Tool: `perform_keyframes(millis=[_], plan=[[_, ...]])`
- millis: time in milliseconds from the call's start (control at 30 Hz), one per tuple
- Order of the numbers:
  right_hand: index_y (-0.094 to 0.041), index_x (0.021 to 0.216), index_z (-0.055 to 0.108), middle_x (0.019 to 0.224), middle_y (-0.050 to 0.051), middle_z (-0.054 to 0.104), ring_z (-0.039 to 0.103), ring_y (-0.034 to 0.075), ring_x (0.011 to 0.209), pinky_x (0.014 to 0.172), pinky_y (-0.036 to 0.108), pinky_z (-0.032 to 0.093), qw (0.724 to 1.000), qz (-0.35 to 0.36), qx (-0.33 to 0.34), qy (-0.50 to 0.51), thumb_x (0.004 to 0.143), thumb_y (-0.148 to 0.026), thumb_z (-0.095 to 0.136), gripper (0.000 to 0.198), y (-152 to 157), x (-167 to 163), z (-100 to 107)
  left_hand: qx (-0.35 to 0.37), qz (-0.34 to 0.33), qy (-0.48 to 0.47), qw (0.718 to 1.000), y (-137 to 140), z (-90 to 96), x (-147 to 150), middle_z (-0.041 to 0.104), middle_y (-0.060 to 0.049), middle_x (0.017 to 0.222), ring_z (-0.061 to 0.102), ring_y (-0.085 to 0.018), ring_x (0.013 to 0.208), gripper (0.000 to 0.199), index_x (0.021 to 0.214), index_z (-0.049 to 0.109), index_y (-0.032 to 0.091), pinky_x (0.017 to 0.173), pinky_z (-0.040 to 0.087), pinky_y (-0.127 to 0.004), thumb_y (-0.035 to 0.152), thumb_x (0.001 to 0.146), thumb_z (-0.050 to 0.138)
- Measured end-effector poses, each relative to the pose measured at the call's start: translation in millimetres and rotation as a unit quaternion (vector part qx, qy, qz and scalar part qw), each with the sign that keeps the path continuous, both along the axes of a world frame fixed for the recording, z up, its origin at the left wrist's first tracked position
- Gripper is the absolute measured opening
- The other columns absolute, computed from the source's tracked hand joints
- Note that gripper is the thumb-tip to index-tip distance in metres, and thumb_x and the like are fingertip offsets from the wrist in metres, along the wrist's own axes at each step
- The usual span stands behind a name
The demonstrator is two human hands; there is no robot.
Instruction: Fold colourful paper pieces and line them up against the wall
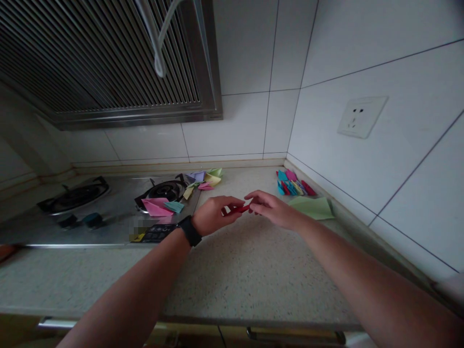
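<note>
A small piece of red folded paper [239, 209] is held above the counter between my two hands. My left hand [214, 214], with a black watch [190, 230] at the wrist, is closed on its left part, thumb below and fingers above. At the paper's right end, the thumb and curled fingers of my right hand [271, 209] pinch it, with the index finger arched over. My fingers hide part of the paper, so its full shape does not show. A light green paper sheet [312, 208] lies just beyond my right wrist.
Several small folded papers in blue, red and pink [290, 184] are bunched by the right wall. Pink folded paper [156, 207] and other pastel pieces [210, 179] lie on and beside the gas stove [119, 203]. A range hood [137, 113] hangs above; the counter [253, 280] runs along the front.
</note>
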State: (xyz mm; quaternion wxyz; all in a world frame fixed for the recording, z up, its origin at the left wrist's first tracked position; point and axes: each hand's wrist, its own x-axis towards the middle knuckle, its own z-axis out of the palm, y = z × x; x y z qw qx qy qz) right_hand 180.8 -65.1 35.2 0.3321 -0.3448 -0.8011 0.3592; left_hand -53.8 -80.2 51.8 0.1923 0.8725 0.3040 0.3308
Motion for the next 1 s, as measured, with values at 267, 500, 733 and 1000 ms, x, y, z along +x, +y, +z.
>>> perform_keyframes(millis=[267,500,733,1000], plan=[[-0.018,0.099,0.065,0.088,0.004,0.067,0.060,0.015,0.078,0.071,0.028,0.045,0.998,-0.004,-0.015,0.060,0.083,-0.040,0.066,0.028,2,-4,-3,-0.048,-0.014,-0.025,0.998,-4,3.4,1,0.069,-0.007,0.107,0.065,-0.014,0.081,0.039,0.120,0.060,0.018,0.061,0.052,-0.022,0.026,0.082,0.063],[-0.019,0.097,0.066,0.086,0.004,0.069,0.056,0.013,0.070,0.062,0.025,0.041,0.993,-0.059,-0.017,0.099,0.083,-0.039,0.064,0.025,2,0,4,-0.069,0.033,-0.006,0.997,4,0.3,-6,0.069,-0.005,0.094,0.062,-0.013,0.075,0.034,0.116,0.062,0.019,0.058,0.048,-0.021,0.034,0.086,0.060],[-0.019,0.101,0.065,0.086,0.004,0.068,0.055,0.012,0.069,0.060,0.025,0.039,0.991,-0.074,-0.013,0.108,0.082,-0.040,0.065,0.028,7,2,-1,-0.130,0.019,-0.021,0.991,9,-1.4,-8,0.069,-0.005,0.083,0.060,-0.013,0.070,0.032,0.100,0.066,0.014,0.062,0.045,-0.023,0.041,0.090,0.053],[-0.019,0.100,0.065,0.088,0.004,0.067,0.055,0.013,0.074,0.066,0.026,0.041,0.994,-0.063,-0.001,0.088,0.084,-0.039,0.063,0.026,7,2,-3,-0.214,0.007,-0.074,0.974,11,-5.3,-6,0.066,-0.004,0.081,0.058,-0.012,0.067,0.035,0.095,0.063,0.014,0.052,0.042,-0.020,0.046,0.091,0.050]])
